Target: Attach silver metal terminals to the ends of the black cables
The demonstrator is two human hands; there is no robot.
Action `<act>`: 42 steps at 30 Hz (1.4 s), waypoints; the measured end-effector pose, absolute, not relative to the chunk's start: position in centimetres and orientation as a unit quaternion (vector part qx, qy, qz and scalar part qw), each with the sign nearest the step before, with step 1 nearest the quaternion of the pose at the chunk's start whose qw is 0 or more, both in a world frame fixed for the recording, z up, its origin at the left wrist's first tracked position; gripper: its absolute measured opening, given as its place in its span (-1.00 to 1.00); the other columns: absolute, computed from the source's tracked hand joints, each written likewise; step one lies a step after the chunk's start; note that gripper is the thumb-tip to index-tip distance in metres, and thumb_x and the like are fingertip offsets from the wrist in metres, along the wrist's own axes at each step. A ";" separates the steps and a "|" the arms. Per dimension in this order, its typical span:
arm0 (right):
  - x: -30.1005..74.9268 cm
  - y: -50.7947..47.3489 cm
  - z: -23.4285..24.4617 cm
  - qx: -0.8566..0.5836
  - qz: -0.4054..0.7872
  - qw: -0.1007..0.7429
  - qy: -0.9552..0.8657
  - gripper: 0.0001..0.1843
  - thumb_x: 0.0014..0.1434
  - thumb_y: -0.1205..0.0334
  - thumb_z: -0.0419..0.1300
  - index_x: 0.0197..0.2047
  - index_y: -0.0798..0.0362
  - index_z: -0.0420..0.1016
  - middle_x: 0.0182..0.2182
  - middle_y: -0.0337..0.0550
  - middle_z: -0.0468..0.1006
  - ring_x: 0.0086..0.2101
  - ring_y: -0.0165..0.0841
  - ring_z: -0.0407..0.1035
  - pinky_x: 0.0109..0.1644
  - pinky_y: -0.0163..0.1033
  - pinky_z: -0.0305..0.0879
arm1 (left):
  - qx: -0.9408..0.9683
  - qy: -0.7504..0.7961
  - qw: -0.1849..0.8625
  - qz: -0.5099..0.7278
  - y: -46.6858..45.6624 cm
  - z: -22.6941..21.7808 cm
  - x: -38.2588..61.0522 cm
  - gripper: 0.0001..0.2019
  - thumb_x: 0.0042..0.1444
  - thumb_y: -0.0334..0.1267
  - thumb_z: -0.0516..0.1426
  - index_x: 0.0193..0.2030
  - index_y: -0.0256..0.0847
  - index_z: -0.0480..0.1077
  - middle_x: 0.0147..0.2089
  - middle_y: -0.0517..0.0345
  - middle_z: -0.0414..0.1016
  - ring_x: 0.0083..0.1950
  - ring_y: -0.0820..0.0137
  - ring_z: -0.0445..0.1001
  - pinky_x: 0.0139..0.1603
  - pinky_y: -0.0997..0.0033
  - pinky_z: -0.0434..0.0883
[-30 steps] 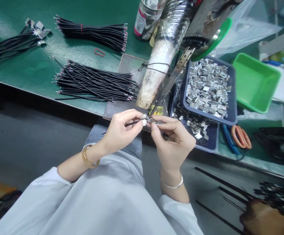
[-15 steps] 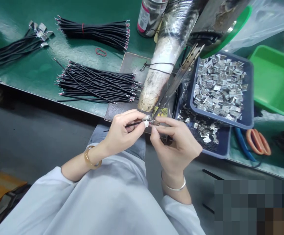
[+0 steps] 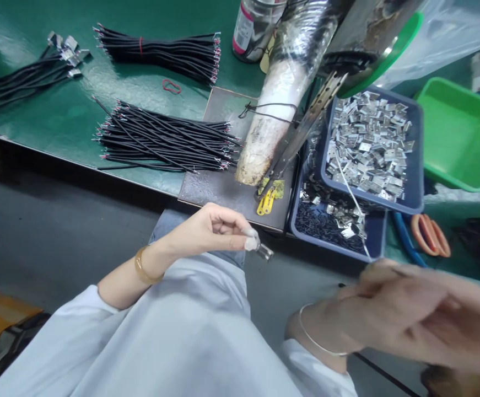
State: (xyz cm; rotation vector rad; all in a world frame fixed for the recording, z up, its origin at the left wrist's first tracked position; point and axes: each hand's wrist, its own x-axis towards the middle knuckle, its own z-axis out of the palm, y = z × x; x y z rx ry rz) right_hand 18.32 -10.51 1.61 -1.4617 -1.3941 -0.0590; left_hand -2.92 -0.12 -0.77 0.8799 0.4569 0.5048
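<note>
Metal connector shell [image 3: 265,252] pokes out just past the left hand's [image 3: 212,231] fingers [image 3: 246,241], which are pinched tight on it, on the near side of the surface [image 3: 58,118]. The right hand [image 3: 405,317] is out wide and blurred, so its grip can't be told. Beyond the fingertips sits the blue tray [image 3: 419,165] of loose shells. A firm pinch low on the shell looks best to stop it twisting.
</note>
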 end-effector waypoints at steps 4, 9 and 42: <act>21.3 -8.4 1.2 -0.739 -0.081 0.316 -0.589 -0.77 0.24 0.08 0.27 -0.38 0.01 0.62 -0.58 -0.24 0.51 -0.61 -0.40 0.27 -0.48 -0.22 0.15 | 0.405 0.119 0.892 0.164 0.6 -0.1 -4.0 -0.86 -0.12 -0.42 0.46 -0.45 -0.31 0.60 -0.47 0.19 0.49 -0.52 0.63 0.35 -0.44 0.63 0.38; 24.0 -5.9 -0.1 -0.754 -0.048 0.166 -0.634 -0.77 0.24 0.17 0.16 -0.37 0.05 0.59 -0.40 -0.05 0.65 -0.39 -0.25 0.50 -0.37 -0.23 0.17 | 0.522 0.109 0.822 0.199 0.5 2.5 -3.7 -0.88 -0.14 -0.53 0.43 -0.48 -0.32 0.63 -0.49 0.18 0.46 -0.49 0.61 0.32 -0.50 0.63 0.29; 12.8 -7.3 -0.9 -0.635 0.148 0.496 -0.574 -0.77 0.33 0.21 0.22 -0.39 0.03 0.54 -0.52 -0.31 0.48 -0.55 -0.51 0.25 -0.46 -0.35 0.16 | 0.744 0.345 0.294 0.491 -2.5 -1.8 -0.6 -0.76 0.13 -0.52 0.17 -0.47 -0.21 0.23 -0.50 0.35 0.20 -0.48 0.61 0.19 -0.47 0.64 0.19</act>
